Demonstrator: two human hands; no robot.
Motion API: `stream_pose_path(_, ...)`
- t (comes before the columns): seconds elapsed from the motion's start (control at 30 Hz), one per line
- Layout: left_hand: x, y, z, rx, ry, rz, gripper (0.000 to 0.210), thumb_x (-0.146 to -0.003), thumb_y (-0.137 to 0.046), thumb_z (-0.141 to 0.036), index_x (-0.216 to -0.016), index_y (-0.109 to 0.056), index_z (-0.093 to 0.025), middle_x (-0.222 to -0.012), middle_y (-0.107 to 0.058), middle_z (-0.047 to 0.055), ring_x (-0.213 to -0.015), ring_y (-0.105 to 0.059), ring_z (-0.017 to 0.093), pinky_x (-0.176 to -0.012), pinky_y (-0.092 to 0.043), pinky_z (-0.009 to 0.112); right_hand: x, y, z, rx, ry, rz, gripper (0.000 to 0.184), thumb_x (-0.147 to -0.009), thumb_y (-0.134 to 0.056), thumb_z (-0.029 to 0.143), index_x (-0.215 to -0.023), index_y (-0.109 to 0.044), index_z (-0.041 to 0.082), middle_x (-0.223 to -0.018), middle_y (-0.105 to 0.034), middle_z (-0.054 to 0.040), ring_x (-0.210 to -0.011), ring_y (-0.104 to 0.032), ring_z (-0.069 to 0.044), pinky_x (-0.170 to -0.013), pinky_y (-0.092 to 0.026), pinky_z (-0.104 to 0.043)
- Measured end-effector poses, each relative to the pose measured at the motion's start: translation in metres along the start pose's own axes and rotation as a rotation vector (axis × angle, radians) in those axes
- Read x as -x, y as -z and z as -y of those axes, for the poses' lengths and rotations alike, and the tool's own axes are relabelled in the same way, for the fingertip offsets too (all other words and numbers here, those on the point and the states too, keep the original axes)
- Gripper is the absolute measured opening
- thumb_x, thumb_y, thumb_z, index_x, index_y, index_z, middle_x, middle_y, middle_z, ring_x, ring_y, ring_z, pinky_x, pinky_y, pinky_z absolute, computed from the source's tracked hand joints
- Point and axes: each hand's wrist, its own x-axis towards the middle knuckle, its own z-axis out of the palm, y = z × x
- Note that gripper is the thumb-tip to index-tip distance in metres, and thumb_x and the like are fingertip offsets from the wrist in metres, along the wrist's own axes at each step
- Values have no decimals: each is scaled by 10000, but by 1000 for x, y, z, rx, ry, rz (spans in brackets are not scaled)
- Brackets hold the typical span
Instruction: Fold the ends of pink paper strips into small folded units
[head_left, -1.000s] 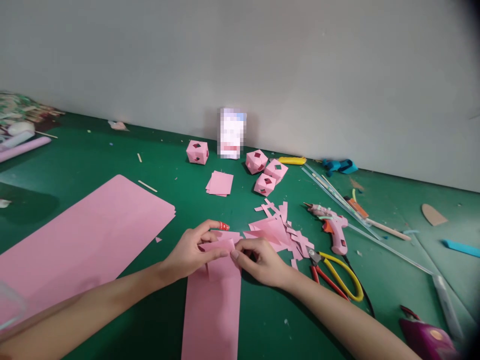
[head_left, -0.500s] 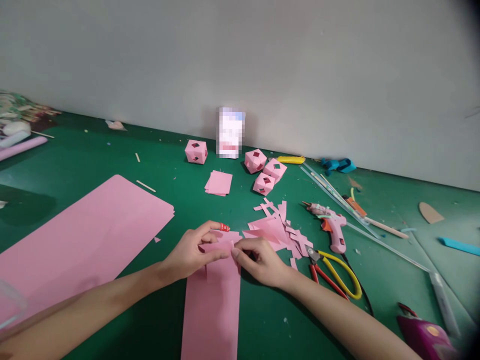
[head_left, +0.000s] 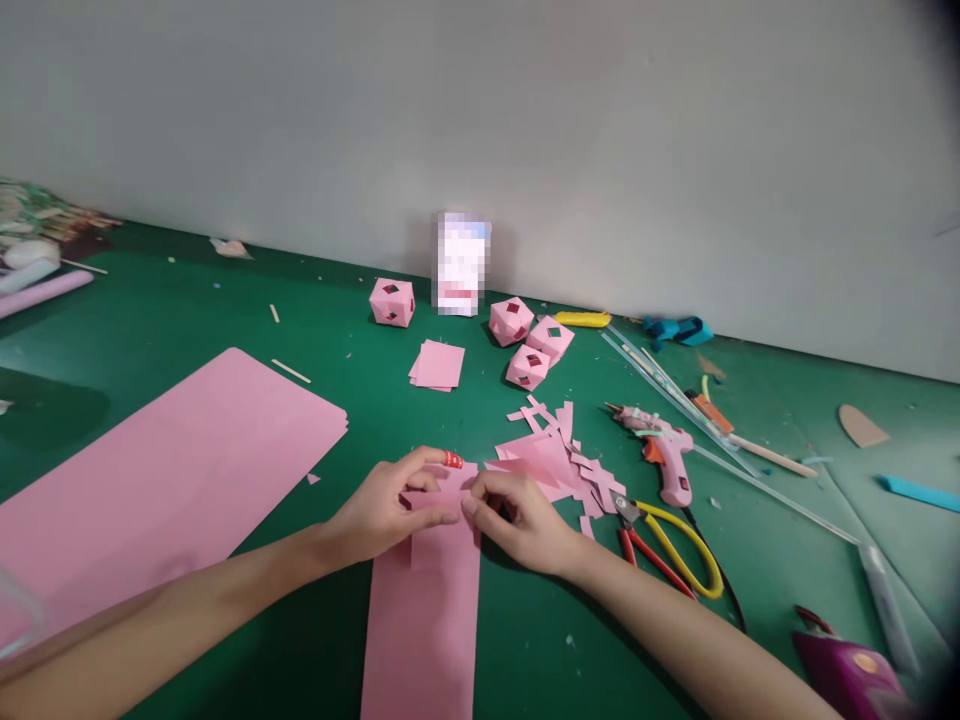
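A small piece of pink paper [head_left: 441,546] lies over the far end of a long pink paper strip [head_left: 420,640]. My left hand [head_left: 379,510] holds the small piece by its upper part, thumb on the near side and the other fingers behind. A red wrap with light spots covers one of its fingertips. At the right edge of the same piece, my right hand [head_left: 521,515] pinches with thumb and forefinger. Both hands are closed, and the fingers hide part of the paper. Pink paper scraps [head_left: 544,460] lie just beyond my right hand.
Pink paper polyhedra [head_left: 392,302] and a stack of squares [head_left: 439,365] sit at the back. Large pink sheets [head_left: 187,460] are on the left. To the right lie a glue gun [head_left: 667,455], yellow-and-red-handled cutters [head_left: 682,545] and clear sticks [head_left: 675,395]. A grey wall [head_left: 300,130] bounds the table.
The small paper's raised upper part has come down flatter between my fingers. Both hands stay in nearly the same place, still gripping it.
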Motion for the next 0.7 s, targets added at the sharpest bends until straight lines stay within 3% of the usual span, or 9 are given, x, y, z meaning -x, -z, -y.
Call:
stream_pose_path(0.3,-3,2,-3,26,-51,60,479,-845,-745,-425,-1255,-593,-230,-664,-712,-42,-789,-725,214,-805,-543,346,0,1,2,-17,-33,18,279,-967,-581,402,-795,-590,181,-642,-621,0,-542,-495,-108,-512,-359,-229)
stream_pose_path(0.7,-2,2,-5,20,-23,72,449,-854,-731,-421,-1236,-597,-227,-697,-725,-47,-717,-696,185,-817,-534,336,0,1,1,-10,-41,25,269,-963,-595,385,-790,-584,179,-646,-619,2,-547,-490,-106,-511,-348,-230)
